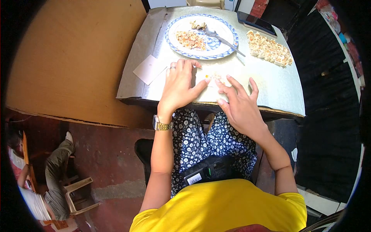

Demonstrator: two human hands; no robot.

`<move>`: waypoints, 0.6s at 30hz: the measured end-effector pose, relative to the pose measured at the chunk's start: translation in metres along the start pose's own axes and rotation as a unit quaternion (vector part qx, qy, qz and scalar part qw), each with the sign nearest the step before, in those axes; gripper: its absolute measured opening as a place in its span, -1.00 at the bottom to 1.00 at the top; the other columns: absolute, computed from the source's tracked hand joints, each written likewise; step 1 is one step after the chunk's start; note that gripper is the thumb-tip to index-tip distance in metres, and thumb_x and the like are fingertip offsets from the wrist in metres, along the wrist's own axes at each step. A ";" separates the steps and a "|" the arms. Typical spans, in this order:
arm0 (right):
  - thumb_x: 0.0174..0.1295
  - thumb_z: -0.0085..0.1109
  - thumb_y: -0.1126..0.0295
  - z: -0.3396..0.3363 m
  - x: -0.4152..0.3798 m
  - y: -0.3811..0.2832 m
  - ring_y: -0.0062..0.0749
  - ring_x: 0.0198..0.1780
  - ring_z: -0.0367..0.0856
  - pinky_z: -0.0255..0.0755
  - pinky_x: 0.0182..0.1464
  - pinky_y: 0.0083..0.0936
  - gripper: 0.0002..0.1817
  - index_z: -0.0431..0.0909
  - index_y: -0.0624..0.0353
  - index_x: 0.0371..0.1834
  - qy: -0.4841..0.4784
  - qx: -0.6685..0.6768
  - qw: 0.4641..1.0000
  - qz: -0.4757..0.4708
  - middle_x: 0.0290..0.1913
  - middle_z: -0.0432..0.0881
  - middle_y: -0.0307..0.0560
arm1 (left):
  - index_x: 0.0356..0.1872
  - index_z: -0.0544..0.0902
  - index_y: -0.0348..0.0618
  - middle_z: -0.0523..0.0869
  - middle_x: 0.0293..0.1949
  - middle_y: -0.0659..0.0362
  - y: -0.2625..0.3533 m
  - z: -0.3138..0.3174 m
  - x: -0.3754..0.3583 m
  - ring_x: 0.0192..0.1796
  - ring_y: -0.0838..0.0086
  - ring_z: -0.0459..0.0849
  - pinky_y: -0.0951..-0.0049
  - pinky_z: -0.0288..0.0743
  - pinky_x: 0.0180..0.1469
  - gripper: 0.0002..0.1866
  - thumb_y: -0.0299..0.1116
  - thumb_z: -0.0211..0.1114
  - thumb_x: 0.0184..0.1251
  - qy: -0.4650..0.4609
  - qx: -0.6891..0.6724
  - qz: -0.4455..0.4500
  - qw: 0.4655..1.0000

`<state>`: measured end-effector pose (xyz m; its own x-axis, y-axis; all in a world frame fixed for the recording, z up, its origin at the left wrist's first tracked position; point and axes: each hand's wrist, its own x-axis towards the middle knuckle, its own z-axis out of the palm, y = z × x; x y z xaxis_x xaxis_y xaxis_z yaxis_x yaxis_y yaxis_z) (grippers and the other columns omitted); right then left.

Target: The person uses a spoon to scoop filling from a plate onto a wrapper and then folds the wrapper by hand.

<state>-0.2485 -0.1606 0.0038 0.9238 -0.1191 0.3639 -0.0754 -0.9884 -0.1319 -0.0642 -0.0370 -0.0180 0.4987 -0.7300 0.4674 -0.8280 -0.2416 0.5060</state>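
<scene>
A small heap of chopped filling (214, 78) lies at the front of the table on what looks like a pale wrapper, its edges washed out by glare. My left hand (179, 85), with a ring and a gold watch, rests on the left of it, thumb stretched toward the filling and apart from the curved fingers. From the right, my right hand (243, 106) reaches in with spread fingers, one fingertip at the filling. Just beyond is a blue-rimmed plate (169, 40) holding orange chopped filling (191, 40) and a metal spoon (228, 43).
Several folded pale dumplings (268, 48) sit in rows at the right. A square pale sheet (148, 69) lies at the left, and a dark phone (257, 23) at the back right. A tan panel (73, 58) borders the table. Another person (58, 178) sits at lower left.
</scene>
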 end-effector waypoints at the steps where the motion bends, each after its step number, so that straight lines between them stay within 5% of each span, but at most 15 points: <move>1: 0.45 0.04 0.21 -0.002 0.001 -0.002 -0.24 0.49 0.26 -0.24 0.45 0.30 -0.54 0.37 0.20 0.31 -0.005 0.005 1.000 0.002 0.05 0.70 -0.19 | 0.07 0.55 -0.14 0.56 -0.05 0.05 -0.001 0.000 0.000 0.04 0.17 0.46 0.20 0.32 0.17 -0.52 -0.08 0.38 0.24 0.002 -0.004 0.000 1.000; 8: 0.44 0.08 0.17 0.007 0.004 -0.004 -0.20 0.44 0.37 -0.13 0.49 0.19 -0.49 0.35 0.33 0.28 -0.010 0.072 0.996 -0.047 0.26 0.56 0.10 | 0.09 0.54 -0.14 0.57 -0.08 0.06 0.004 -0.006 0.002 0.04 0.19 0.46 0.23 0.31 0.19 -0.62 -0.18 0.27 0.35 -0.019 -0.041 -0.048 0.998; 18: 0.42 0.11 0.18 0.003 0.007 -0.001 -0.19 0.39 0.45 -0.02 0.48 0.14 -0.51 0.39 0.35 0.22 -0.013 0.047 0.996 -0.072 0.24 0.58 0.10 | 0.10 0.54 -0.14 0.57 -0.09 0.06 0.004 -0.005 0.002 0.04 0.18 0.46 0.23 0.31 0.20 -0.62 -0.19 0.26 0.35 -0.012 -0.051 -0.049 0.997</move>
<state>-0.2409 -0.1604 0.0038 0.9319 0.0272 0.3617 0.0929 -0.9818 -0.1655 -0.0654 -0.0358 -0.0113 0.5691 -0.7211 0.3952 -0.7440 -0.2469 0.6209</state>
